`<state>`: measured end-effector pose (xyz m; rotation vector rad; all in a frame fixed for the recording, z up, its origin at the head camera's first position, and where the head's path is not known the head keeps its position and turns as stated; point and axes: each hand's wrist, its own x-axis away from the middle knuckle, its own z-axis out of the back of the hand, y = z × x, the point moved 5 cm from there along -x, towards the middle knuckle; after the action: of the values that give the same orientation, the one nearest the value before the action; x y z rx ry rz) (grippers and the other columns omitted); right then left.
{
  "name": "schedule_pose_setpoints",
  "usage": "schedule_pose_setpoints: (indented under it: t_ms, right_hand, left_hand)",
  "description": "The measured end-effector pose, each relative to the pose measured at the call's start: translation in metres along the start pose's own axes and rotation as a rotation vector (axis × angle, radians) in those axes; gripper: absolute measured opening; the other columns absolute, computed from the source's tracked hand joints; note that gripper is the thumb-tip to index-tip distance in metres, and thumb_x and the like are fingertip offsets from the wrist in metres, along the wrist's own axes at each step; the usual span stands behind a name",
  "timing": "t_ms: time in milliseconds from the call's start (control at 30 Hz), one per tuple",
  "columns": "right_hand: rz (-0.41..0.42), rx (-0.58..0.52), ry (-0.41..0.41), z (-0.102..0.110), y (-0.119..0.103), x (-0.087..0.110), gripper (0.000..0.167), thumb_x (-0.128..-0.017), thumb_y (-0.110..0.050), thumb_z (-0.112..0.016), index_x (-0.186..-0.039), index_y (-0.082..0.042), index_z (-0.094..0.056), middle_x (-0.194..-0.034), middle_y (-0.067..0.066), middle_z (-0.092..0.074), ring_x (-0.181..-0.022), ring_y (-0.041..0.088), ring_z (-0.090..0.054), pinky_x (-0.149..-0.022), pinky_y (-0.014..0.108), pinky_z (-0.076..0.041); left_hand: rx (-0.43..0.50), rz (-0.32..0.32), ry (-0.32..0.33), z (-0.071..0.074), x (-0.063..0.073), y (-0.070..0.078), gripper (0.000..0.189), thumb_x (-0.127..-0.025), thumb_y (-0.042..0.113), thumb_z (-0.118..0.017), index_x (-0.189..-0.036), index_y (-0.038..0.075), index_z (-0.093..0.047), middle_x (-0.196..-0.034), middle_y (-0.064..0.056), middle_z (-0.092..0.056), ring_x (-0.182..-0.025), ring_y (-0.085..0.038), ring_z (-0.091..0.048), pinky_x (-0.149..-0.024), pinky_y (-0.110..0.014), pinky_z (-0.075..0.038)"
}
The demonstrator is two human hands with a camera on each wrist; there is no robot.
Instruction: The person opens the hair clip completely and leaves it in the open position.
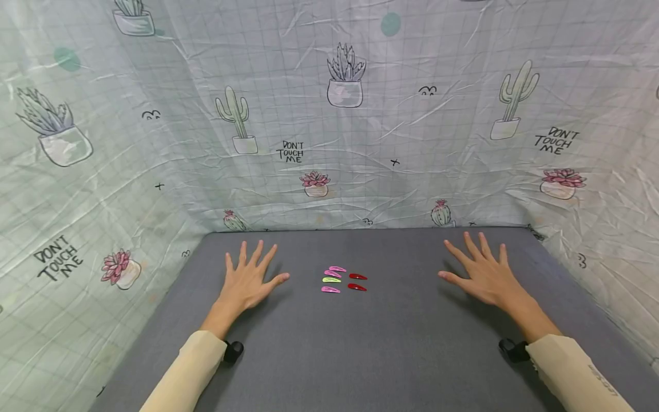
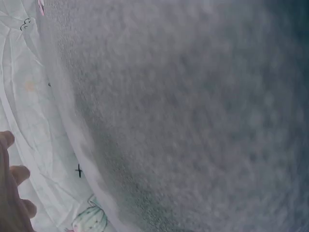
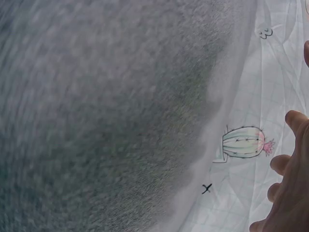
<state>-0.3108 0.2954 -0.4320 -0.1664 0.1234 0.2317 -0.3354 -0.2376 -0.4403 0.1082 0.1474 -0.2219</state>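
Note:
Several snap hair clips lie in a small group mid-table in the head view. On the group's left side are three pink clips and a yellow-green clip. Two red clips sit just to their right. My left hand is spread with straight fingers to the left of the clips, holding nothing. To their right, my right hand is likewise spread and holds nothing. Fingertips show at the outer edge of each wrist view.
The clips lie on a grey table. A wrinkled sheet printed with cacti encloses the back and both sides. Each wrist wears a black device, one on the left and one on the right.

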Motion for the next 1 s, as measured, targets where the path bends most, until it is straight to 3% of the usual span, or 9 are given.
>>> schedule_pose_setpoints:
  t_ms: [467, 633, 1000]
  right_hand:
    - [0.038, -0.045, -0.008, -0.001, -0.028, -0.004, 0.087, -0.097, -0.074, -0.047, -0.166, -0.026, -0.026, -0.172, 0.023, -0.013, -0.158, 0.053, -0.002, -0.114, 0.082, 0.0]
    - [0.061, -0.063, -0.005, -0.003, -0.042, -0.005, 0.086, -0.097, -0.072, -0.049, -0.165, -0.023, -0.03, -0.172, 0.023, -0.017, -0.158, 0.052, -0.009, -0.116, 0.08, -0.004]
    - [0.133, -0.157, 0.005, -0.01, -0.076, -0.012, 0.085, -0.097, -0.07, -0.053, -0.164, -0.021, -0.033, -0.171, 0.02, -0.023, -0.158, 0.047, -0.018, -0.12, 0.074, -0.017]
  left_hand:
    - [0.039, -0.043, 0.013, 0.002, 0.002, 0.026, 0.091, -0.093, 0.083, -0.039, -0.166, 0.03, -0.023, -0.174, -0.012, -0.019, -0.161, -0.044, 0.0, -0.121, -0.074, 0.0]
    - [0.056, -0.066, 0.02, 0.0, 0.003, 0.039, 0.089, -0.094, 0.081, -0.04, -0.166, 0.03, -0.025, -0.174, -0.01, -0.019, -0.161, -0.043, -0.003, -0.122, -0.074, -0.003]
    - [0.11, -0.131, 0.019, -0.002, 0.0, 0.071, 0.086, -0.095, 0.078, -0.044, -0.165, 0.029, -0.028, -0.171, -0.012, -0.026, -0.158, -0.044, -0.023, -0.122, -0.068, -0.024]
